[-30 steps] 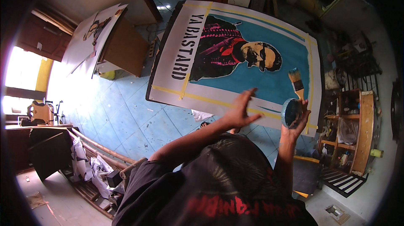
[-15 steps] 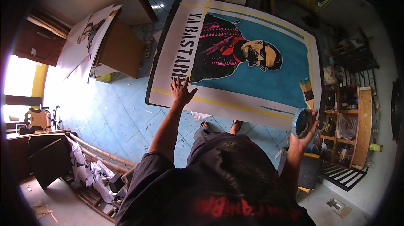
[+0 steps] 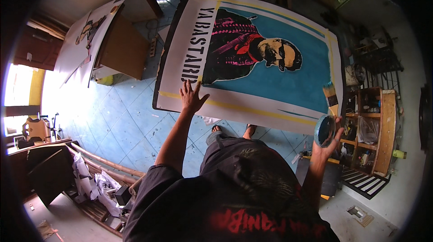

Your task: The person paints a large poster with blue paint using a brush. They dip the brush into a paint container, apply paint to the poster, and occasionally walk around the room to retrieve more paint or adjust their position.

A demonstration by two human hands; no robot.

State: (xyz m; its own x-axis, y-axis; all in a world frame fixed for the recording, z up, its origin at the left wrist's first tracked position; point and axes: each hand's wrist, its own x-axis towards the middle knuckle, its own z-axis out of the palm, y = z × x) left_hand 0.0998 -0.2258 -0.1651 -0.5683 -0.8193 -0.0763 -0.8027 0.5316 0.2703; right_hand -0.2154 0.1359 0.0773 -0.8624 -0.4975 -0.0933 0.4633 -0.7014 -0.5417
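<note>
A large poster on a dark board, painted with a figure in sunglasses and red scarf on teal, fills the upper middle, with yellow tape along its white margins and black stencilled lettering at its left. My left hand rests with fingers spread on the poster's lower-left margin beside the lettering. My right hand grips a round, paint-smeared container together with a wide paintbrush, whose paint-tipped bristles point up near the poster's right edge.
A tilted cut-out panel stands on wooden boards at left. An open wooden shelf unit is at right. Poles, bags and dark panels lie at lower left. My feet are on the blue tiled floor below the poster.
My left hand has moved left from mid-air onto the poster and now rests there. My right hand has moved right with the container and brush, shifting little in the last half second.
</note>
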